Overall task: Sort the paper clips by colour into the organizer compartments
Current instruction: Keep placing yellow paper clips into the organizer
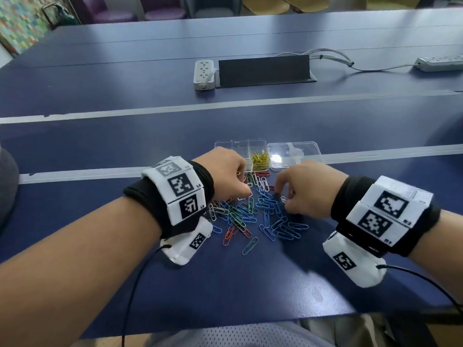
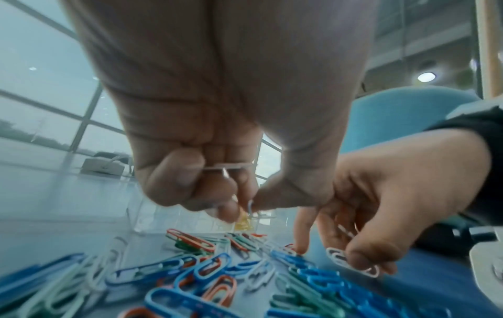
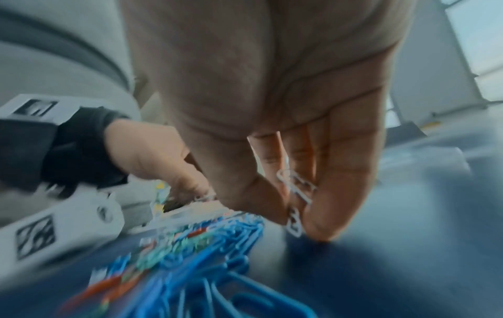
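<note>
A heap of paper clips in blue, green, red and white lies on the dark blue table. Behind it stands a clear organizer; its right compartment holds yellow clips. My left hand hovers over the heap's far left with fingers curled, gripping white clips in its fist. My right hand is at the heap's right edge and pinches white clips between thumb and fingers, its forefinger tip touching the table.
The organizer's clear lid lies flat, hinged open to the right. Farther back are a white power strip, a black cable flap and another strip at the right. The table's front edge is close to my body.
</note>
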Motion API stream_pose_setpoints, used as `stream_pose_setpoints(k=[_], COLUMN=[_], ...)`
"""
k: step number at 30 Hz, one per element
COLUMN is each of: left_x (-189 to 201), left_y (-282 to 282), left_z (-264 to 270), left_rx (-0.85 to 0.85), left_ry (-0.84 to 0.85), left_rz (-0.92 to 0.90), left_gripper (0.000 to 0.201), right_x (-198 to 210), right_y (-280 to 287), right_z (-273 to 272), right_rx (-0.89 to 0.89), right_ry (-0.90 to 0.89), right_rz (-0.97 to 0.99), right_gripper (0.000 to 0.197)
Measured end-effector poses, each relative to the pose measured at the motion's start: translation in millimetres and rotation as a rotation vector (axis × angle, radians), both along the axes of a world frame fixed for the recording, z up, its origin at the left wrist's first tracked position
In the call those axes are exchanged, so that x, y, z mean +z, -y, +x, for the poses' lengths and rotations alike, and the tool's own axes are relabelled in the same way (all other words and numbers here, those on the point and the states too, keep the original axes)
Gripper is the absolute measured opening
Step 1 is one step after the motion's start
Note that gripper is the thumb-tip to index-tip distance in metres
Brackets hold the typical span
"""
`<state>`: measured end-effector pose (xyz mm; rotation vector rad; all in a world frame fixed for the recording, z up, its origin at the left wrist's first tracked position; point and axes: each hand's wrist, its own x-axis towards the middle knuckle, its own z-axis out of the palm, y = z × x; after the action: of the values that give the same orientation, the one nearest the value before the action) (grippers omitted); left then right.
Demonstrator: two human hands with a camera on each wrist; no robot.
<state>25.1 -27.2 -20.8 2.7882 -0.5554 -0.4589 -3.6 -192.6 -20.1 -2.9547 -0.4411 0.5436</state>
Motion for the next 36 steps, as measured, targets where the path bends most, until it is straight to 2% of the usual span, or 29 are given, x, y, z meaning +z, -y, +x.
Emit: stream_pose_setpoints(k=[2,7,9,13,17,20,26,29,32,34,36], left_x=[3,5,3,2,3,2,-4,-7,-6,-5,-6], left_y=[-5,-13,-14,-13,-9,-6,-4,-4,-3,-1,1], left_z=[0,-1,-2,-2,-2,-1,2,2,-1,-3,-3], left_rx=[0.064,0.138,0.153,0.108,0.115,0.118,0.024,-0.001,-0.027,-0.05,-0.07], left_ry=[-0.04,-0.2,-0.226,-0.217,-0.235,-0.241,-0.156,-0.069,-0.029,-0.006,0.013], left_rz=[-0.07,-0.227,-0.284,-0.281,-0.23,-0.19,-0.084,-0.02,0.01,0.056,0.094], left_gripper=[0.021,0.018,0.009,0.014,0.017,0.017,0.034,0.03,0.009,0.022,0.025], right_x=[0,-3,-3,-6,-9,-12,-10,-11,-9,-7,-6], right_y=[5,6,1,-10,-19,-24,-24,-21,-20,-20,-21], right_z=[7,29,33,37,37,37,36,36,33,31,28], right_rx=[-0.105,-0.47,-0.512,-0.485,-0.23,-0.163,-0.172,-0.171,-0.162,-0.152,-0.139], right_ry=[-0.051,-0.256,-0.272,-0.22,0.011,0.077,-0.01,-0.01,0.004,0.012,0.026], right_rz=[0.111,0.565,0.616,0.513,0.144,0.039,0.044,0.056,0.061,0.068,0.071], right_gripper=[0.026,0.017,0.023,0.028,0.027,0.023,0.025,0.026,0.023,0.019,0.018])
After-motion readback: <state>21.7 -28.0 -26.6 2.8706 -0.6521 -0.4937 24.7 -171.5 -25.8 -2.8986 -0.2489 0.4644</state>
